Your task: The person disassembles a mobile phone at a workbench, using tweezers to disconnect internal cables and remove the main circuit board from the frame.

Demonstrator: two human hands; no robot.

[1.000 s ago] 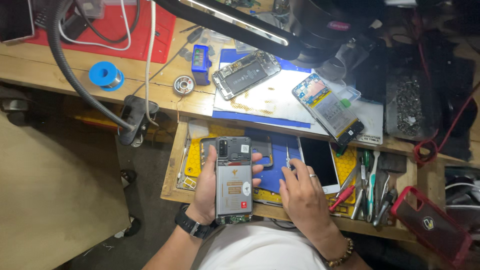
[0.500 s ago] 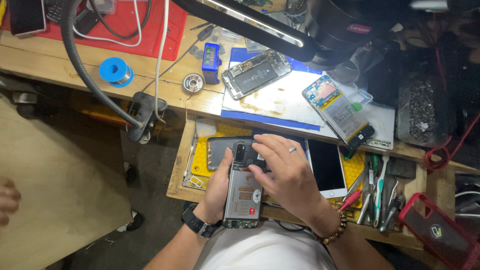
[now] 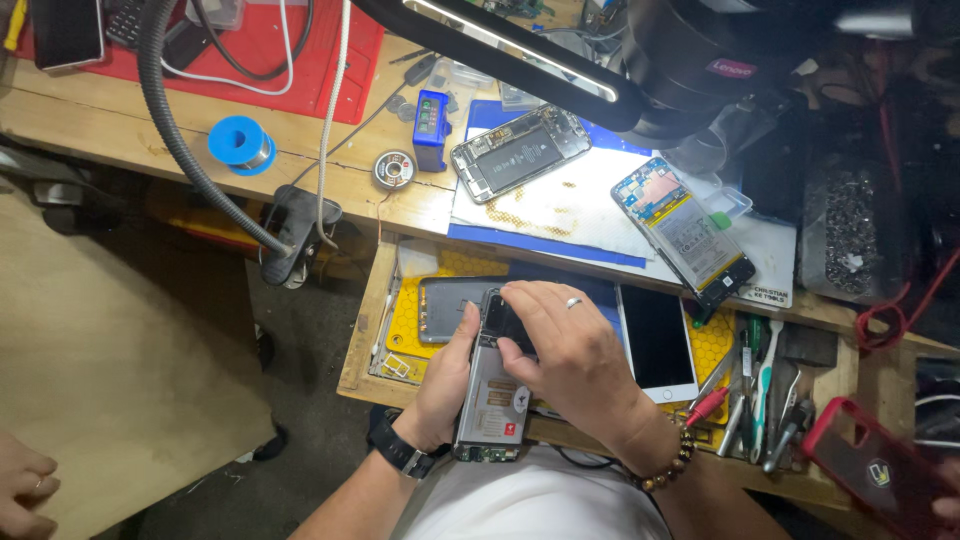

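An opened phone [image 3: 492, 405], its back off and its insides showing, stands on end over the drawer. My left hand [image 3: 445, 385], with a black watch at the wrist, grips it along its left edge. My right hand [image 3: 565, 355], with a ring and a bead bracelet, lies over the phone's upper part, fingertips on the dark camera area at the top. A dark grey back cover [image 3: 445, 305] lies on the yellow mat just behind the phone.
A white-framed phone [image 3: 657, 342] lies screen-up in the drawer beside several hand tools [image 3: 760, 395]. Two opened phones [image 3: 518, 152] [image 3: 685, 228] rest on the bench mat. A blue solder spool [image 3: 238, 141], a clamped hose, a red case [image 3: 880, 470] and another person's hand [image 3: 25, 485] are around.
My right hand has moved from the tools at the phone's right side up onto the phone's top end. The left hand keeps holding the phone. Another person's hand has appeared at the lower left.
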